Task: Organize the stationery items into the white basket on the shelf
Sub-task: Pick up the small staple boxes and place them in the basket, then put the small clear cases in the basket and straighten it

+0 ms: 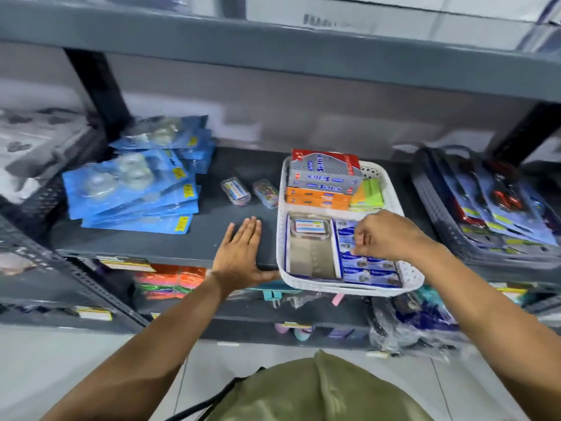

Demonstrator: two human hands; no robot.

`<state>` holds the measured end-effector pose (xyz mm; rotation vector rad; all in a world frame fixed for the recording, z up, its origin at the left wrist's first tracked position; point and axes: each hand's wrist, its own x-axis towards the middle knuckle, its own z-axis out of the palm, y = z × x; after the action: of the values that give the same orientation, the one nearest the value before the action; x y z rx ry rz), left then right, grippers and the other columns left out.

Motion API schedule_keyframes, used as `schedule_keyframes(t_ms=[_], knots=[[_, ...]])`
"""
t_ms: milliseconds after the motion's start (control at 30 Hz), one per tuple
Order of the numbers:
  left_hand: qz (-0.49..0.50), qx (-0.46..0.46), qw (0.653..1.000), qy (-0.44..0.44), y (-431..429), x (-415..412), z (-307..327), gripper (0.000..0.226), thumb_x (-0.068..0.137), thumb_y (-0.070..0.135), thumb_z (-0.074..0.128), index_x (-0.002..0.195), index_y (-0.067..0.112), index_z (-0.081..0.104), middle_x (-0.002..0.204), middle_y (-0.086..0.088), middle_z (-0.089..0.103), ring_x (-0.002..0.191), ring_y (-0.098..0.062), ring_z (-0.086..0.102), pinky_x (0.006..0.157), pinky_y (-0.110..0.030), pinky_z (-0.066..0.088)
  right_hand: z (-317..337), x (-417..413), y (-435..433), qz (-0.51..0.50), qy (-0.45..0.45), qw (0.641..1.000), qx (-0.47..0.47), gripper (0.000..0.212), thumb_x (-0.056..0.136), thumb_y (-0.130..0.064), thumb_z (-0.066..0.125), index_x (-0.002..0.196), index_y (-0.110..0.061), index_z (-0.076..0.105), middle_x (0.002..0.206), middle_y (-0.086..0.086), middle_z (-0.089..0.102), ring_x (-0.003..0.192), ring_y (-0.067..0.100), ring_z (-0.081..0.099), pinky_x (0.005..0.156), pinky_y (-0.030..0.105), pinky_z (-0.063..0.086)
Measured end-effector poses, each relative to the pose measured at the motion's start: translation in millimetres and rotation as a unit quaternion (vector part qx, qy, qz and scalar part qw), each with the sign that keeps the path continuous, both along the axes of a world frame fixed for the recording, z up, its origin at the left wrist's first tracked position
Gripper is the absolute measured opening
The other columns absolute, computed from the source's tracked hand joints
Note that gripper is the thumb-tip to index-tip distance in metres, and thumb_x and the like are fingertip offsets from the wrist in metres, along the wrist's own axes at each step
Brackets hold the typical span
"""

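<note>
On the left part of the shelf [212, 238] lies a stack of blue blister packs [133, 189], reaching near the front edge. Right of it the dark surface is bare, with two small clear boxes [249, 191] in the middle depth. The left hand [239, 253] lies flat at the front edge, fingers straight and together, empty, thumb touching the white basket [409, 278]. The basket overhangs the front edge slightly and is nearly full of boxes. The right hand [385, 235] is curled above its blue boxes [370, 268]; whether it pinches something, I cannot tell. A dark tray [440, 226] stands near the right.
</note>
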<state>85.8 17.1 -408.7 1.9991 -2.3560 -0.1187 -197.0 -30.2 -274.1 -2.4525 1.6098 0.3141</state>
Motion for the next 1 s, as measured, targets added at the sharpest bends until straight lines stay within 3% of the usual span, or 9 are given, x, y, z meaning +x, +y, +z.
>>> schedule_keyframes(t_ms=[133, 333, 500, 600, 667, 833, 1000], knots=[[0.016, 0.005, 1.0, -0.006, -1.3, 30.1, -1.0, 0.135, 0.051, 0.099, 0.015, 0.152, 0.01, -0.001, 0.161, -0.003, -0.003, 0.147, -0.015, -0.008, 0.117, -0.04, -0.014, 14.4, 45.1, -18.8, -0.001, -0.104, 0.994, -0.038, 0.017, 0.077, -0.04, 0.072, 0.072, -0.026, 0.064, 0.071, -0.009, 0.063, 0.079, 0.017, 0.066, 0.073, 0.029, 0.053], [0.048, 0.0, 0.999, 0.002, -5.4, 52.8, 3.1, 0.131, 0.056, 0.096, 0.015, 0.152, 0.008, 0.002, 0.161, -0.006, 0.001, 0.148, -0.016, -0.003, 0.118, -0.039, -0.011, 13.3, 138.7, -50.4, 0.032, -0.16, 0.984, -0.076, 0.015, 0.08, -0.034, 0.067, 0.078, -0.019, 0.068, 0.085, 0.005, 0.072, 0.084, 0.027, 0.067, 0.077, 0.035, 0.054], [0.057, -0.005, 0.998, 0.003, -8.1, 53.2, -1.1, 0.129, 0.058, 0.097, 0.01, 0.152, 0.009, 0.0, 0.161, -0.006, -0.001, 0.148, -0.016, -0.004, 0.119, -0.04, -0.01, -15.7, 203.7, -70.7, 0.068, -0.131, 0.986, -0.081, 0.033, 0.081, -0.042, 0.064, 0.1, -0.015, 0.062, 0.108, 0.011, 0.065, 0.1, 0.031, 0.062, 0.074, 0.034, 0.048], [0.058, -0.005, 0.998, 0.001, -9.8, 53.9, -2.8, 0.131, 0.056, 0.098, 0.005, 0.151, 0.01, -0.005, 0.16, -0.004, -0.005, 0.147, -0.014, -0.007, 0.118, -0.039, -0.013, -37.0, 221.7, -78.7, 0.073, -0.124, 0.988, -0.059, 0.05, 0.082, -0.045, 0.063, 0.124, -0.02, 0.053, 0.12, 0.013, 0.054, 0.107, 0.035, 0.058, 0.081, 0.038, 0.05], [0.059, -0.005, 0.998, 0.0, -10.3, 53.4, -4.7, 0.131, 0.055, 0.099, 0.005, 0.151, 0.01, -0.006, 0.159, -0.003, -0.006, 0.147, -0.013, -0.009, 0.118, -0.04, -0.012, -48.6, 226.6, -83.0, 0.075, -0.107, 0.989, -0.063, 0.053, 0.084, -0.049, 0.06, 0.13, -0.024, 0.05, 0.124, 0.013, 0.05, 0.11, 0.036, 0.057, 0.087, 0.04, 0.05], [0.061, -0.007, 0.998, -0.002, -11.4, 53.1, -6.2, 0.13, 0.057, 0.099, 0.007, 0.151, 0.011, -0.004, 0.16, -0.002, -0.005, 0.147, -0.013, -0.009, 0.119, -0.042, -0.009, -63.5, 236.2, -86.2, 0.115, -0.045, 0.987, -0.099, 0.047, 0.086, -0.049, 0.056, 0.124, -0.021, 0.055, 0.121, 0.013, 0.058, 0.116, 0.034, 0.049, 0.087, 0.04, 0.047], [0.059, -0.005, 0.998, -0.008, -10.7, 53.2, -4.9, 0.13, 0.056, 0.099, 0.006, 0.151, 0.012, -0.005, 0.16, -0.001, -0.005, 0.147, -0.014, -0.01, 0.12, -0.044, -0.006, -67.2, 243.6, -86.1, 0.101, -0.059, 0.986, -0.116, 0.036, 0.086, -0.039, 0.058, 0.115, -0.018, 0.054, 0.112, 0.015, 0.066, 0.108, 0.036, 0.058, 0.085, 0.04, 0.047]])
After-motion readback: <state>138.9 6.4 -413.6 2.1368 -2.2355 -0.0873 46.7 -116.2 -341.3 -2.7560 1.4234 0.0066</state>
